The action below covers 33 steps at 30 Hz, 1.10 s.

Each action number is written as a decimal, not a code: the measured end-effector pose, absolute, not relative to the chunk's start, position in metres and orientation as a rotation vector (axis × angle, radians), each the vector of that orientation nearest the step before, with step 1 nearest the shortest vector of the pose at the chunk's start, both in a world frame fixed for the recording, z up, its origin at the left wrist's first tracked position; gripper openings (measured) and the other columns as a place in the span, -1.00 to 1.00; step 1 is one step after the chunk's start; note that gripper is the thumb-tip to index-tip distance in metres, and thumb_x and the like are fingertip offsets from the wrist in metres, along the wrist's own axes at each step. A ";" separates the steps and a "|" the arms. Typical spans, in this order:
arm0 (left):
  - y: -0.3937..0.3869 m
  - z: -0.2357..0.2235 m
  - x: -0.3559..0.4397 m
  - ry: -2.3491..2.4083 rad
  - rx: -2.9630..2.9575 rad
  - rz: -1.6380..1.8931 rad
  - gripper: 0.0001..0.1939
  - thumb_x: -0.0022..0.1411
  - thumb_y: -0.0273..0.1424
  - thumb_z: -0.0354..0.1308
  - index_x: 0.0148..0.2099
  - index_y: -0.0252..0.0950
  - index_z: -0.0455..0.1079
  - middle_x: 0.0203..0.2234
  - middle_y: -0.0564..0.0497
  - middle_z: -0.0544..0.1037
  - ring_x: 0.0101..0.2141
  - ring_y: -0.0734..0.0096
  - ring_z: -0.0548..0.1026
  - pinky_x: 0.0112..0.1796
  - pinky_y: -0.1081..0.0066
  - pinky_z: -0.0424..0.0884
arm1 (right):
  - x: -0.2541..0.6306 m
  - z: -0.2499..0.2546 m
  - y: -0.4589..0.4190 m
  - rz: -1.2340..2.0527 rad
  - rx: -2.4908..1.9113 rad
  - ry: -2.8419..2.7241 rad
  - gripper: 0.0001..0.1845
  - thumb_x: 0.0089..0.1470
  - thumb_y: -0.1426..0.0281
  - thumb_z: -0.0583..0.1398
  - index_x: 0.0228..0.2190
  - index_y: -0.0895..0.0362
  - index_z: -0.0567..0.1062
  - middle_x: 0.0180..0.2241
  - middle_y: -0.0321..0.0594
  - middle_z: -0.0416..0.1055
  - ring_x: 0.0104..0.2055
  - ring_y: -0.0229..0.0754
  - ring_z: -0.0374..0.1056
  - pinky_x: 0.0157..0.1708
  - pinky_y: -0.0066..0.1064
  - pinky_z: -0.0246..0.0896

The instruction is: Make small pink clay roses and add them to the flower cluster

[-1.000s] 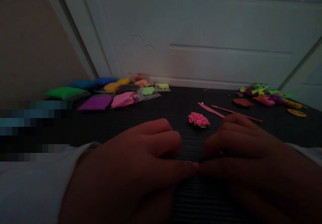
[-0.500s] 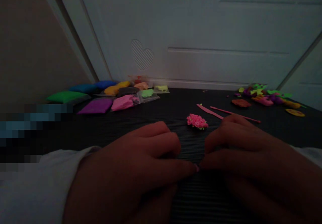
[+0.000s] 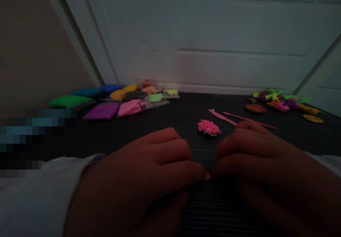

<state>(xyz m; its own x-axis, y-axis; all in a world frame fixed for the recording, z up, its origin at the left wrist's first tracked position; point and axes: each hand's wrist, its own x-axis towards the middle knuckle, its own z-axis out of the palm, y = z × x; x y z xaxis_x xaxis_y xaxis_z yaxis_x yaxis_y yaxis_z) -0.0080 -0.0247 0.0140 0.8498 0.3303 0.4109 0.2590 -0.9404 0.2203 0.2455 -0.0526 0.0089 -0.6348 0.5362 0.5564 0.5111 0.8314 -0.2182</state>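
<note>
Pink stuff, seemingly modelling clay, shows in the head view as a small pink piece (image 3: 207, 176) at the near middle of the dark ridged table (image 3: 112, 134), between the two hands. The left hand (image 3: 138, 173) is narrow, its fingertips seeming to pinch that piece. The right hand (image 3: 266, 162) is curled, with its fingertips at or just beside the piece's right edge; whether they grip it I cannot tell, since its thumb is hidden.

As for progress, a pink flower cluster (image 3: 209, 127) beyond the hands looks well formed, with many petal-like curls and bits of green along its near edge. The piece at the fingertips is apart from it, and its shape is mostly covered, so it looks only partly worked. How much is left cannot be read here.

Right of the cluster lie a flat pink knife (image 3: 222, 117), its near end by the right hand, and a thin pink stick (image 3: 249, 120). Far right sit a reddish lump (image 3: 255, 108), a heap of coloured pieces (image 3: 278, 102) and a yellowish disc (image 3: 313, 118). At far left are a green packet (image 3: 70, 101), a purple packet (image 3: 102, 111) and a pink packet (image 3: 131, 107), with others behind.
</note>
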 end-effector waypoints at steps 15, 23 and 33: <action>-0.023 0.012 -0.010 0.478 2.876 0.600 -0.68 0.23 -0.45 0.22 0.04 -0.12 0.42 -0.28 0.03 0.51 -0.32 0.27 0.42 -0.38 0.27 0.34 | 0.244 0.009 -0.051 0.086 -0.769 -2.352 -0.74 0.07 0.63 0.12 -0.33 0.08 0.53 -0.28 -0.36 0.56 -0.28 -0.24 0.44 -0.21 -0.27 0.16; -0.024 0.011 -0.011 0.499 2.893 0.610 -0.71 0.24 -0.45 0.21 0.02 -0.11 0.45 -0.32 0.04 0.48 -0.35 0.28 0.38 -0.41 0.28 0.28 | 0.246 0.010 -0.052 0.032 -0.873 -2.343 -0.72 0.12 0.61 0.10 -0.32 0.07 0.55 -0.31 -0.34 0.54 -0.29 -0.21 0.42 -0.24 -0.21 0.13; -0.025 0.009 -0.011 0.524 2.893 0.636 -0.67 0.24 -0.45 0.22 0.05 -0.09 0.45 -0.31 0.03 0.48 -0.35 0.27 0.38 -0.40 0.28 0.31 | 0.245 0.007 -0.047 -0.062 -1.010 -2.350 -0.79 0.19 0.48 0.16 -0.35 0.05 0.61 -0.27 -0.28 0.60 -0.24 -0.11 0.48 -0.17 -0.09 0.15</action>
